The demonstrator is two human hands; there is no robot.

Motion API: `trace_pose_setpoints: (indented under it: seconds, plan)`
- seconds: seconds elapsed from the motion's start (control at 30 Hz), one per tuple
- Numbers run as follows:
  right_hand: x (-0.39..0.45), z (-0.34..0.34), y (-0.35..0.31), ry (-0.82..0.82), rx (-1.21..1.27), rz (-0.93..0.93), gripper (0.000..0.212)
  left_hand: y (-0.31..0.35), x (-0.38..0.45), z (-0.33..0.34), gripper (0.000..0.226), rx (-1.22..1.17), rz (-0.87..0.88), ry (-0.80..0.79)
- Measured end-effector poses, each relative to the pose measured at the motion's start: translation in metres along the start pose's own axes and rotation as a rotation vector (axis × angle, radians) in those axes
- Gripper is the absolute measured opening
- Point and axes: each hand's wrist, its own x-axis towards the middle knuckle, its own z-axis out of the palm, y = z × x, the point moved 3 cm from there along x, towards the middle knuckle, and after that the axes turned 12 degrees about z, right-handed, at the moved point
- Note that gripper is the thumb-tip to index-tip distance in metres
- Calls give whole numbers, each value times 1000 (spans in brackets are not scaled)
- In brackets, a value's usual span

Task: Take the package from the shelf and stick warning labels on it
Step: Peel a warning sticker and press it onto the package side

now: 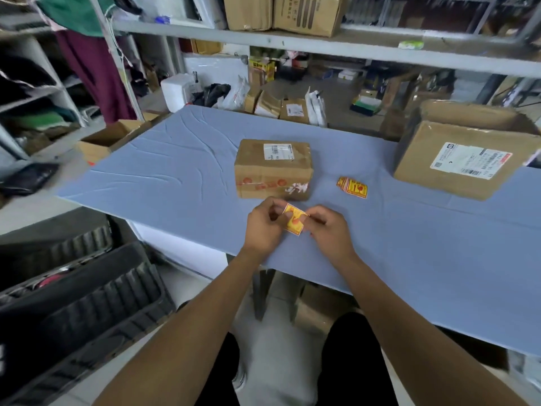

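Two hands are held together low over the near part of the blue tabletop [164,171], and a yellow label [295,223] with a red mark is pinched between them. The left hand [263,230] is closed on the label's left edge, with thumb and fingers curled over it. The right hand [329,230] is closed on the label's right edge, its fingertips [311,217] pressed to the upper corner. The label is tilted and is held just above the tabletop, near the front of the package [273,169].

The package, a small brown carton, is set on the tabletop just beyond the hands. A white slip is stuck on its top, and red print and a torn white patch are seen on its near face. Whether the label touches the package cannot be told.

A small stack of labels [352,187] is laid on the tabletop to the right of the package, apart from it. A bigger box [462,159] with a white slip is placed at the tabletop's far right. A shelf [322,43] with cartons is seen above the far edge.
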Motion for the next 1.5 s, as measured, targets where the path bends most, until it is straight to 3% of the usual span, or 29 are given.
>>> trace_pose_setpoints:
  seconds: [0.37,0.53,0.63,0.77,1.07,1.5]
  plan:
    - [0,7,4,-56,43,-58,6,0,-4,1,12,-4,78,-105]
    - [-2,7,4,-58,69,-11,5,-2,-6,2,24,328,154,13]
    - [-4,8,3,-71,59,1,13,2,-10,5,14,433,245,36]
    - [-5,6,2,-82,97,28,15,8,-13,10,4,454,321,-112]
    - [-4,0,3,-79,150,14,11,11,-14,8,5,346,328,-83]
    - [-3,0,6,-71,142,9,14,10,-14,8,5,369,349,-90]
